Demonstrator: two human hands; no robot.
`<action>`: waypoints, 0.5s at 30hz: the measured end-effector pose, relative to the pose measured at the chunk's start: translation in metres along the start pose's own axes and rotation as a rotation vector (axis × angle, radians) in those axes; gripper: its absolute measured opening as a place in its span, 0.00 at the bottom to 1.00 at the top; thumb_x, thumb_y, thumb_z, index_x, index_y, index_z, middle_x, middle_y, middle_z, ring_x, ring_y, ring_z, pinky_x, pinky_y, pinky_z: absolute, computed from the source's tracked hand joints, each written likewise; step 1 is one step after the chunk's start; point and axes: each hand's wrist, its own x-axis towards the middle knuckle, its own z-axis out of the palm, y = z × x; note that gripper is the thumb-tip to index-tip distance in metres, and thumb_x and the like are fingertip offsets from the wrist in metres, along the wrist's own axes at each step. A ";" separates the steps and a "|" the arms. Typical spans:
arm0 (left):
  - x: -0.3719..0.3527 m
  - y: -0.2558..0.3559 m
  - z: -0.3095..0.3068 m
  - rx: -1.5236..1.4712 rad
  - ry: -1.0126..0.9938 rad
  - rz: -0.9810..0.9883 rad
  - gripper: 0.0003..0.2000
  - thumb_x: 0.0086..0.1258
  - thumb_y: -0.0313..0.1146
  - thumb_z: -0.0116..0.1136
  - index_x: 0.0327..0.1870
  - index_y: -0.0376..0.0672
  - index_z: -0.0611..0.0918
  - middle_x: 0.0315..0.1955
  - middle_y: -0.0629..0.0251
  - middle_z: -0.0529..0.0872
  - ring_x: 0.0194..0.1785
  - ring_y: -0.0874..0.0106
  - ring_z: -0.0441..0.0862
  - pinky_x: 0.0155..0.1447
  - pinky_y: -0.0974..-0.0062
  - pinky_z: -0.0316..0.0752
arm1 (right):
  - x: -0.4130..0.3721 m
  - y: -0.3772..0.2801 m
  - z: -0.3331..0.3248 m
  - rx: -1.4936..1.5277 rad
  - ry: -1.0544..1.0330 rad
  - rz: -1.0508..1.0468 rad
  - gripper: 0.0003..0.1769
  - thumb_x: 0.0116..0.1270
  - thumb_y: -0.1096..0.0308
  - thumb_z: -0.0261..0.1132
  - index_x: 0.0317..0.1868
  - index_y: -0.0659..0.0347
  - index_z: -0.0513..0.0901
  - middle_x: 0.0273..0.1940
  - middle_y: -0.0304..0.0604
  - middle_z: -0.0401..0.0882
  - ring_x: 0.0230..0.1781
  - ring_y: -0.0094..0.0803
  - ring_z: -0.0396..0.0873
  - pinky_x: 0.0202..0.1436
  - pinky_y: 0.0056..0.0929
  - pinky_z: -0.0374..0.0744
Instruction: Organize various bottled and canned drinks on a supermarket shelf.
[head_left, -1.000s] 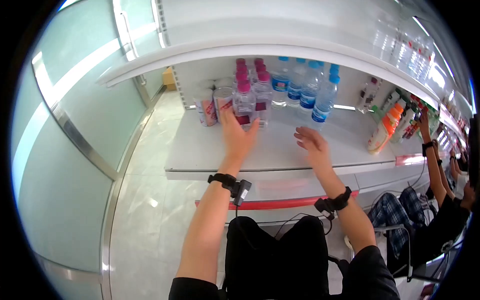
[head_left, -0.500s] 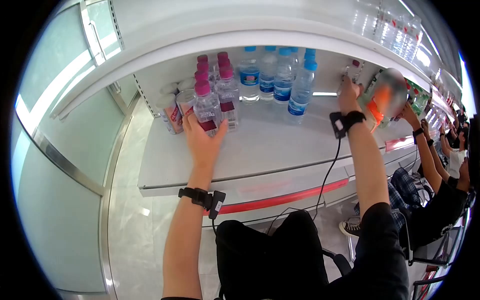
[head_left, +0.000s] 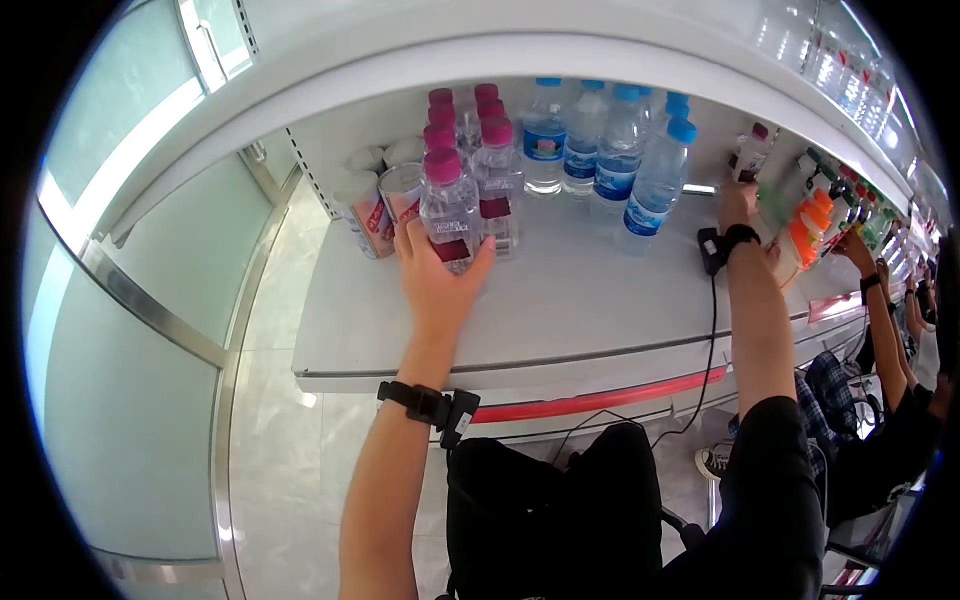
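My left hand (head_left: 437,285) is wrapped round the front of a clear bottle with a pink cap (head_left: 449,205), which stands upright on the shelf at the head of a row of similar bottles. At the back right, my right hand (head_left: 737,203) is closed at the lower part of a small clear bottle with a dark red cap (head_left: 749,157); its fingers are partly hidden. Between my hands stand several water bottles with blue caps (head_left: 655,190). Beside my left hand are white and red cans (head_left: 367,222).
The shelf (head_left: 560,290) has a red strip (head_left: 600,394) below its front edge. An orange-capped bottle (head_left: 808,222) stands to the right, near another person's hand (head_left: 854,250). Overhead runs an upper shelf (head_left: 540,52). A cable (head_left: 714,320) hangs from my right wrist.
The camera view has turned, so the shelf and bottles appear further right. My left hand keeps its place on the pink-capped bottle, and my right hand stays at the small bottle.
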 end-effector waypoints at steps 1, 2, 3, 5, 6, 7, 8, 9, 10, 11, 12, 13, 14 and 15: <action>-0.001 -0.001 0.002 -0.009 0.003 0.002 0.37 0.54 0.44 0.76 0.58 0.30 0.70 0.58 0.38 0.70 0.61 0.41 0.70 0.62 0.51 0.70 | -0.012 -0.001 0.003 -0.026 0.071 -0.029 0.45 0.54 0.40 0.73 0.63 0.63 0.73 0.56 0.58 0.81 0.62 0.56 0.74 0.71 0.47 0.63; -0.003 -0.001 0.004 0.009 0.039 0.009 0.37 0.54 0.44 0.76 0.58 0.30 0.70 0.59 0.38 0.70 0.63 0.41 0.69 0.63 0.51 0.69 | -0.020 -0.002 0.000 -0.056 0.143 -0.061 0.43 0.55 0.41 0.73 0.62 0.63 0.74 0.56 0.58 0.81 0.62 0.55 0.75 0.69 0.47 0.66; -0.004 0.000 0.005 0.026 0.074 0.016 0.37 0.54 0.44 0.76 0.58 0.30 0.70 0.60 0.37 0.70 0.64 0.41 0.68 0.64 0.51 0.69 | -0.031 -0.008 -0.010 -0.060 0.154 -0.069 0.43 0.55 0.41 0.73 0.62 0.63 0.74 0.56 0.58 0.81 0.62 0.55 0.75 0.69 0.47 0.66; -0.001 0.007 0.000 -0.003 0.039 -0.016 0.37 0.54 0.45 0.76 0.58 0.31 0.70 0.61 0.36 0.69 0.65 0.40 0.68 0.64 0.51 0.68 | -0.065 -0.018 -0.034 0.049 -0.021 -0.069 0.41 0.56 0.44 0.74 0.61 0.63 0.74 0.56 0.58 0.81 0.59 0.56 0.77 0.66 0.48 0.70; -0.001 0.011 -0.004 -0.018 -0.002 -0.047 0.37 0.54 0.46 0.76 0.58 0.31 0.70 0.61 0.36 0.69 0.65 0.40 0.67 0.65 0.52 0.68 | -0.079 -0.016 -0.045 0.045 -0.014 -0.071 0.41 0.56 0.44 0.74 0.61 0.63 0.74 0.56 0.58 0.81 0.59 0.56 0.77 0.66 0.48 0.70; -0.003 0.010 -0.004 -0.025 0.003 -0.044 0.37 0.54 0.46 0.76 0.58 0.31 0.70 0.61 0.36 0.69 0.65 0.40 0.67 0.65 0.52 0.68 | -0.091 -0.013 -0.051 0.120 -0.059 -0.111 0.40 0.55 0.46 0.75 0.60 0.64 0.75 0.55 0.57 0.81 0.57 0.54 0.78 0.64 0.45 0.72; -0.004 0.006 -0.001 -0.012 0.024 -0.027 0.37 0.54 0.47 0.75 0.57 0.32 0.70 0.60 0.37 0.70 0.65 0.41 0.67 0.64 0.52 0.68 | -0.104 -0.013 -0.058 0.202 -0.103 -0.152 0.39 0.55 0.48 0.77 0.60 0.65 0.75 0.54 0.56 0.82 0.55 0.51 0.80 0.61 0.43 0.74; -0.002 0.001 0.001 0.001 0.047 -0.006 0.36 0.55 0.48 0.75 0.57 0.32 0.70 0.59 0.39 0.71 0.64 0.41 0.68 0.64 0.52 0.68 | -0.114 -0.002 -0.061 0.369 -0.186 -0.185 0.37 0.56 0.51 0.77 0.59 0.65 0.75 0.52 0.53 0.82 0.52 0.45 0.80 0.60 0.40 0.74; 0.000 0.000 0.003 -0.001 0.066 0.007 0.36 0.55 0.48 0.75 0.57 0.32 0.70 0.59 0.39 0.71 0.64 0.41 0.68 0.64 0.52 0.68 | -0.123 0.007 -0.067 0.539 -0.272 -0.225 0.35 0.57 0.55 0.77 0.59 0.66 0.75 0.50 0.50 0.82 0.50 0.40 0.80 0.58 0.37 0.75; -0.001 0.001 0.004 0.026 0.089 0.020 0.36 0.55 0.48 0.74 0.56 0.33 0.71 0.56 0.41 0.72 0.63 0.42 0.68 0.63 0.52 0.68 | -0.149 -0.002 -0.090 0.669 -0.305 -0.215 0.31 0.59 0.59 0.76 0.58 0.66 0.75 0.48 0.46 0.82 0.48 0.35 0.78 0.56 0.34 0.75; -0.003 0.003 0.002 0.054 0.106 0.027 0.35 0.55 0.49 0.74 0.55 0.33 0.71 0.54 0.43 0.73 0.61 0.43 0.69 0.62 0.52 0.69 | -0.183 -0.014 -0.118 0.791 -0.343 -0.199 0.28 0.62 0.62 0.75 0.57 0.66 0.75 0.46 0.43 0.81 0.47 0.31 0.77 0.54 0.31 0.75; -0.002 0.007 -0.001 0.058 0.117 0.025 0.35 0.55 0.49 0.74 0.55 0.33 0.71 0.54 0.43 0.73 0.61 0.43 0.69 0.62 0.52 0.69 | -0.203 -0.015 -0.134 0.823 -0.335 -0.217 0.26 0.63 0.63 0.74 0.57 0.65 0.76 0.46 0.42 0.80 0.46 0.29 0.76 0.52 0.29 0.75; -0.001 0.009 -0.003 0.024 0.085 0.021 0.34 0.56 0.50 0.73 0.54 0.34 0.71 0.53 0.44 0.73 0.60 0.44 0.69 0.61 0.52 0.69 | -0.221 -0.016 -0.147 0.852 -0.329 -0.233 0.24 0.64 0.64 0.73 0.56 0.65 0.76 0.45 0.41 0.80 0.44 0.28 0.76 0.51 0.28 0.75; -0.002 0.010 -0.006 -0.007 0.050 0.014 0.33 0.57 0.51 0.72 0.54 0.34 0.72 0.52 0.45 0.73 0.59 0.45 0.69 0.61 0.52 0.69 | -0.242 -0.018 -0.165 0.851 -0.342 -0.235 0.24 0.64 0.64 0.73 0.56 0.65 0.76 0.45 0.41 0.80 0.44 0.28 0.76 0.51 0.28 0.75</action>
